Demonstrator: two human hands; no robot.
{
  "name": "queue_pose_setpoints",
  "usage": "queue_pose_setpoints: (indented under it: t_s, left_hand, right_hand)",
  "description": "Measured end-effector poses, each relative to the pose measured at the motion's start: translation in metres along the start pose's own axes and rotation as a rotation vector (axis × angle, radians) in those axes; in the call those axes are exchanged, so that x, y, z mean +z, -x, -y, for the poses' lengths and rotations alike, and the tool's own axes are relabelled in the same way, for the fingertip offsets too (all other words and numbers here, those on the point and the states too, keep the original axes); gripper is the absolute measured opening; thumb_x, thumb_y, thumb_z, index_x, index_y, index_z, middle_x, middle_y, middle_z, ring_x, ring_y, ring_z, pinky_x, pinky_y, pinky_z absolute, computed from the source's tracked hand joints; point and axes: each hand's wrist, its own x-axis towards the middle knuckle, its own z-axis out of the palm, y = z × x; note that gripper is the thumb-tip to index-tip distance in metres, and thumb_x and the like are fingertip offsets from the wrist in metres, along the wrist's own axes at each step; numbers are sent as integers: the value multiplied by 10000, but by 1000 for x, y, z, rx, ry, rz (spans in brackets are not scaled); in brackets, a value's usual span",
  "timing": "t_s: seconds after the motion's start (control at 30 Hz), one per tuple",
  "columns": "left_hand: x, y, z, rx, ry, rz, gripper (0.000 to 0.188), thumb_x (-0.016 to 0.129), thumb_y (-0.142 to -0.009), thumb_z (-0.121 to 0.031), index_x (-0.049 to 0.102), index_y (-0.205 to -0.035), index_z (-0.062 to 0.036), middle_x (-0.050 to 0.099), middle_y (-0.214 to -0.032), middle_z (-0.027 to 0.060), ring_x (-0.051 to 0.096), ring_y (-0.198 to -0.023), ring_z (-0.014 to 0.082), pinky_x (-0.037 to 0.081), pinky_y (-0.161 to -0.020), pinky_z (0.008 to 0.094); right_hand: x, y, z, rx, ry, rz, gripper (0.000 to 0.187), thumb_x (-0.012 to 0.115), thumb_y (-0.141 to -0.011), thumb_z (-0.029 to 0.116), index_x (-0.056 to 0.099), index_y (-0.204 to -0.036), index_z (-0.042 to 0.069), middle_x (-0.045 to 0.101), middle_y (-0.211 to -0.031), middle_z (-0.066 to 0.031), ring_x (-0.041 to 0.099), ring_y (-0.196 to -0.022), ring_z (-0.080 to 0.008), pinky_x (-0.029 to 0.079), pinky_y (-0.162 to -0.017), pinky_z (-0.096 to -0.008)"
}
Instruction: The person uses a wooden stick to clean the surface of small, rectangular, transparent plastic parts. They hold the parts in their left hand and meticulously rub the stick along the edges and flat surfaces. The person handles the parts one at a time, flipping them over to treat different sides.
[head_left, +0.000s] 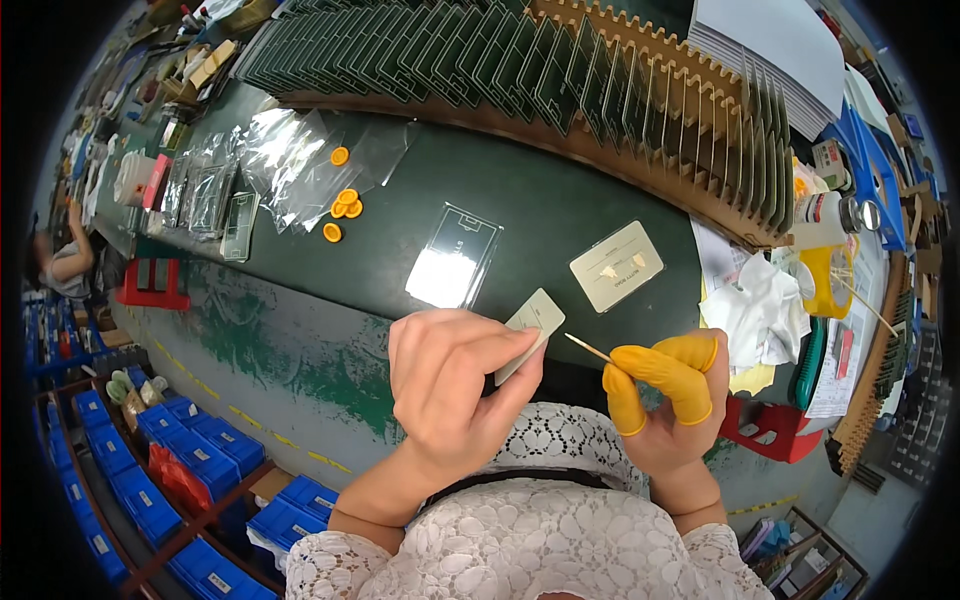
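Observation:
My left hand (445, 385) pinches a small pale card-like plate (540, 310) with rounded corners, tilted up above the table's near edge. Yellow finger cots cover several fingers of my right hand (672, 395), which is closed on a thin cotton swab (590, 348). The swab's pale tip points at the plate and sits slightly apart from it. Beyond my hands, another pale plate (618, 268) with printing lies flat on the green tabletop (540, 190). To its left is a glossy rectangular plate (455, 258) with a dark outlined end, reflecting the light.
A long slotted brown rack (640, 150) of upright dark green plates (450, 55) spans the back. Orange rolled finger cots (347, 205) lie near clear plastic bags (300, 165). At right are a crumpled white cloth (758, 312), a bottle (822, 218) and yellow tape (828, 280).

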Motion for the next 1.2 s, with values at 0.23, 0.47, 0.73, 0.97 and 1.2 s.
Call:
queue_pose_setpoints:
  t_s: [0.23,0.47,0.73,0.97,1.2]
  left_hand:
    - [1,-1,0,-11,23,-2,306,837,-654,11,701,-919,-61,682,-840,34,614,-757,220,420,-717,333]
    - [0,-2,-1,-20,20,6,297,834,-657,34,697,-904,-56,672,-820,41,608,-744,223,428,-709,332]
    - [0,-4,-4,-20,13,8,284,826,-662,80,690,-876,-49,657,-783,48,602,-722,224,440,-692,329]
    - [0,-4,-5,-17,25,5,285,827,-661,83,692,-877,-44,653,-781,48,600,-714,222,434,-681,328]
    - [0,-3,-3,-23,34,1,282,830,-660,83,695,-874,-41,651,-780,51,594,-710,221,430,-670,323]
  right_hand:
    - [2,2,0,-28,55,21,408,874,-671,57,719,-1036,152,575,-913,-8,500,-779,-221,402,-655,-329]
    - [3,1,-1,-47,56,24,412,867,-681,54,713,-1050,152,574,-917,-9,505,-776,-223,398,-662,-333]
    - [2,1,-2,-39,64,26,412,864,-688,58,713,-1060,149,578,-923,-15,513,-776,-225,401,-669,-339]
    - [1,2,-1,-32,64,33,402,866,-696,66,719,-1061,149,579,-915,-16,512,-783,-226,406,-670,-337]
    - [2,0,0,-14,62,11,392,866,-695,65,724,-1050,148,581,-916,-16,516,-793,-225,411,-674,-334]
